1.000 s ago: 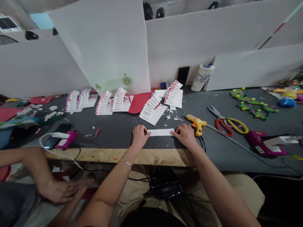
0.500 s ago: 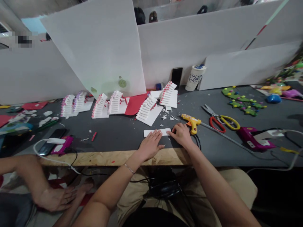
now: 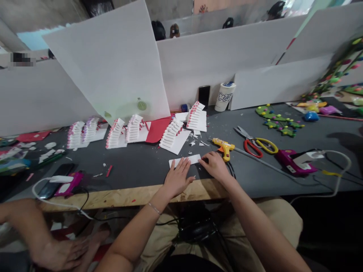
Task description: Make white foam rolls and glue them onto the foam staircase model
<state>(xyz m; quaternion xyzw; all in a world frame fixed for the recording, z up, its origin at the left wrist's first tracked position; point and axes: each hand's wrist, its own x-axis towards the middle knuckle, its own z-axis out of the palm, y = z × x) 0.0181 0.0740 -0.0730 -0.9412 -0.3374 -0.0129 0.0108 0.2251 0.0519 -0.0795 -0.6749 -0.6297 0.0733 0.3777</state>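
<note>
A narrow white strip (image 3: 195,159) lies flat on the dark tabletop near its front edge. My left hand (image 3: 177,177) rests on the strip's left part, palm down, fingers stretched out and thumb apart. At the strip's right end is my right hand (image 3: 214,164), its fingers bent and drawn together with the fingertips at the strip's edge; whether they pinch it is hidden. Just beyond my right hand lies a yellow glue gun (image 3: 225,147). White paper scraps (image 3: 192,143) are scattered behind the strip.
Fan-shaped white pieces (image 3: 171,134) stand along the back. Right of the glue gun are scissors (image 3: 255,145), a magenta power block (image 3: 295,162) and green decorations (image 3: 279,122). A cup (image 3: 225,97) stands at the back. Another person's hand (image 3: 59,251) is at lower left.
The camera view has shifted slightly. Both hands remain at the strip, with almost the same finger positions. The other person's hand at lower left has moved slightly.
</note>
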